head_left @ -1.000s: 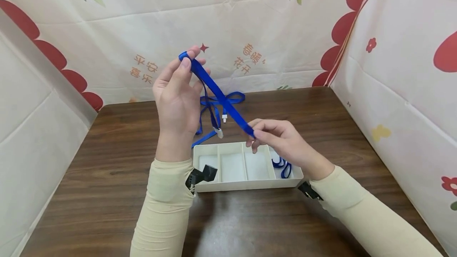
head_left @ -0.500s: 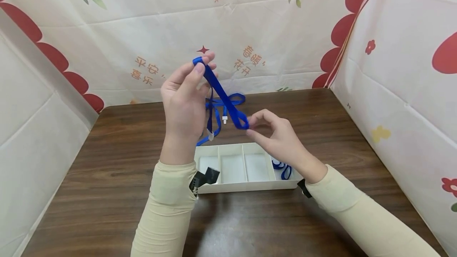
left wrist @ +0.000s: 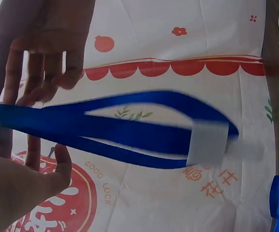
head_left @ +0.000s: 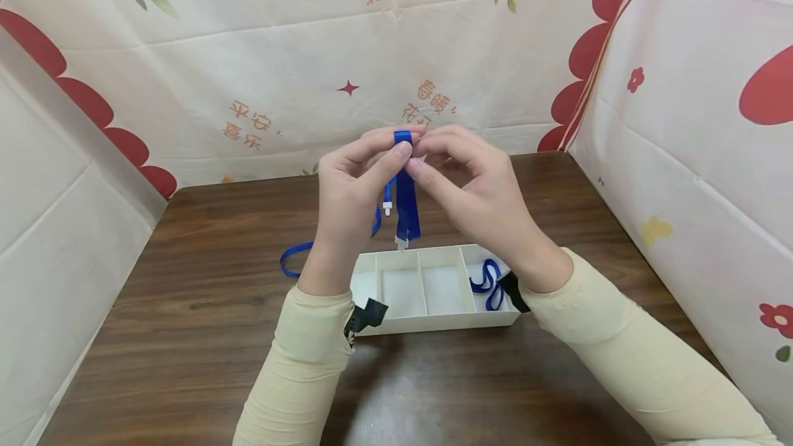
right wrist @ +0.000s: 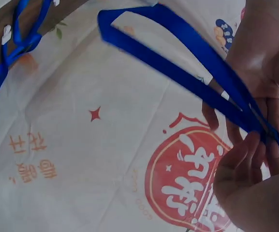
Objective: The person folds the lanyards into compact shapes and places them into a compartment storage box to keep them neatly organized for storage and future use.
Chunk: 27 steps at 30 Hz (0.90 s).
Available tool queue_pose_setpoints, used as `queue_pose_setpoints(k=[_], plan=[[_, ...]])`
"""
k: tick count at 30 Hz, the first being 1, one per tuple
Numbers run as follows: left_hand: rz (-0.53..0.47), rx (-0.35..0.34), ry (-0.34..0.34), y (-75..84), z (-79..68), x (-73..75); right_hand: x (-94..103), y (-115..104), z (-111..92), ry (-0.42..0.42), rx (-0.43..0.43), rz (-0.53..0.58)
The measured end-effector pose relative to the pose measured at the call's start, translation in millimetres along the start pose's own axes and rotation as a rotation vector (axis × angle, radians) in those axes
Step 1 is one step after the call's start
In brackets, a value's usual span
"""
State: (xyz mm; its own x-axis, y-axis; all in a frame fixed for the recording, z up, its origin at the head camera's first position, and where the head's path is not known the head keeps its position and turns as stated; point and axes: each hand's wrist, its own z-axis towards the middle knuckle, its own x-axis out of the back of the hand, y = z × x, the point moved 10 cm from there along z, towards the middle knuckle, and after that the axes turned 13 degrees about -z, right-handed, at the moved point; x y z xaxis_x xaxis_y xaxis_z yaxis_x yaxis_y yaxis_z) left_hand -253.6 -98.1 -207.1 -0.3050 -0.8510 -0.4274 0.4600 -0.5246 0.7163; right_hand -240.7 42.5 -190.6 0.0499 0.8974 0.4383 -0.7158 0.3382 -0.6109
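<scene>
A blue lanyard (head_left: 406,202) is held up over the back of the tray, folded into hanging loops. My left hand (head_left: 350,191) pinches its upper fold between thumb and fingers. At that same fold, the thumb and fingers of my right hand (head_left: 480,188) pinch the strap, the two hands nearly touching. A white plastic buckle (left wrist: 208,143) sits at the lower end of the loops in the left wrist view. From the right wrist view, the blue strap (right wrist: 178,72) forms a long loop leading down to the fingers.
Below the hands stands a white divided tray (head_left: 434,323). Its right compartment holds a coiled blue lanyard (head_left: 486,285). More blue strap (head_left: 294,250) lies behind it on the wooden table (head_left: 204,308), with a white clip (head_left: 387,208). Patterned cloth (head_left: 297,54) surrounds the table.
The stretched strap has been folded up: my right hand has brought its lower end up to my left hand. My left hand has moved right and slightly down, and the lanyard now hangs vertically.
</scene>
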Motion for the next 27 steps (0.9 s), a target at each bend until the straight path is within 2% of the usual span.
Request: queue_pose_setpoints(k=[6,14,21,27], plan=[[0.002,0.005,-0.003,-3.4,-1.0,-0.6,-6.3,8,1,-0.015,-0.112,0.079],[0.009,0.01,0.015,-1.9,-0.3,2.7,-21.9,22,-3,-0.1,-0.23,0.091],[0.02,0.019,0.018,-0.3,-0.6,4.3,-29.4,31,-12,-0.149,-0.257,0.107],[0.07,0.04,-0.001,-8.0,-5.3,6.7,-22.8,32,-11,-0.101,-0.25,0.146]])
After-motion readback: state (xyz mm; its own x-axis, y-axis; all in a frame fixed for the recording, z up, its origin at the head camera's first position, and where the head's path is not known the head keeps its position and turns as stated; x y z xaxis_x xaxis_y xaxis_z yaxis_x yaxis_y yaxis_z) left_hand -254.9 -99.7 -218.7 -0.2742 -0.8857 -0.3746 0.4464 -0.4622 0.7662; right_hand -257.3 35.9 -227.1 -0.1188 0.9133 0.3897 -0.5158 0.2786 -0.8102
